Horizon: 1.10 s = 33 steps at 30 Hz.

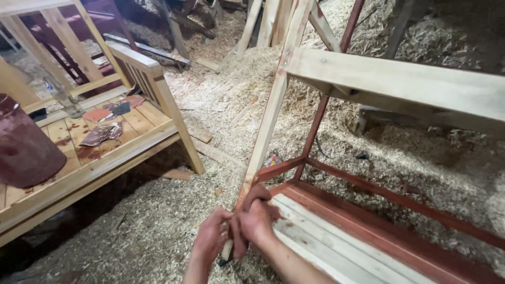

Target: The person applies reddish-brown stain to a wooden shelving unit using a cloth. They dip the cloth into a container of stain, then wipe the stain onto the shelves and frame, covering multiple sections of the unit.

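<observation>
left hand (211,235): curled shut around the pale handle of a brush (226,251). Only the handle end pokes out below my fingers, so I can't tell what the bristles look like.
right hand (256,216): closed too, pressed right up against the left one, fingers wrapped over the bottom of the wooden leg (269,113). Both hands are smeared reddish-brown.
wooden leg: a bare slanted post of the frame I'm working on; it runs up from my hands to a pale crossboard (400,84) at the top right.
frame: the lower rails (389,195) are already red-brown, and the slatted shelf (326,239) beside my right arm is still light wood with a red edge.
bench (105,158): off to my left, well apart from my hands, slatted, with stain blotches on it.
on the bench: a dark red, stained bucket (23,144) at the near end, a few scraps of sandpaper (102,131) and a clear bottle (60,94) further back.
floor (158,215): wood shavings pretty much everywhere, plus a few loose offcuts.
</observation>
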Each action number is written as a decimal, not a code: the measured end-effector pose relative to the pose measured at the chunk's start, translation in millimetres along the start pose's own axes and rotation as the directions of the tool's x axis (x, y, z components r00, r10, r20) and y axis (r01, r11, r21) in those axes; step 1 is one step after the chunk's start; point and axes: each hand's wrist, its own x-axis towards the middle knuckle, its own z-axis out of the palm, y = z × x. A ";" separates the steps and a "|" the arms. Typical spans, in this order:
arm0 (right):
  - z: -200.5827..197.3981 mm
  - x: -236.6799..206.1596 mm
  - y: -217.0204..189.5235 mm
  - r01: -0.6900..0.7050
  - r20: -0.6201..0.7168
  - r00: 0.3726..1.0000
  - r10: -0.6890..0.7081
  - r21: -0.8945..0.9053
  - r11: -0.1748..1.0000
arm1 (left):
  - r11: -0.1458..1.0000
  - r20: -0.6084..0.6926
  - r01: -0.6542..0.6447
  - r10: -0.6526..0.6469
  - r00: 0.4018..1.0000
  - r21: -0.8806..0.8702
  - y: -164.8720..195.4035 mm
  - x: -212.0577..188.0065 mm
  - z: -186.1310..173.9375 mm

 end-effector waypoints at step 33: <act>-74.5 13.7 -13.2 0.508 0.008 0.779 -0.627 -0.594 0.623 | 0.871 -0.090 -0.448 0.439 0.894 -0.200 23.5 -59.4 92.1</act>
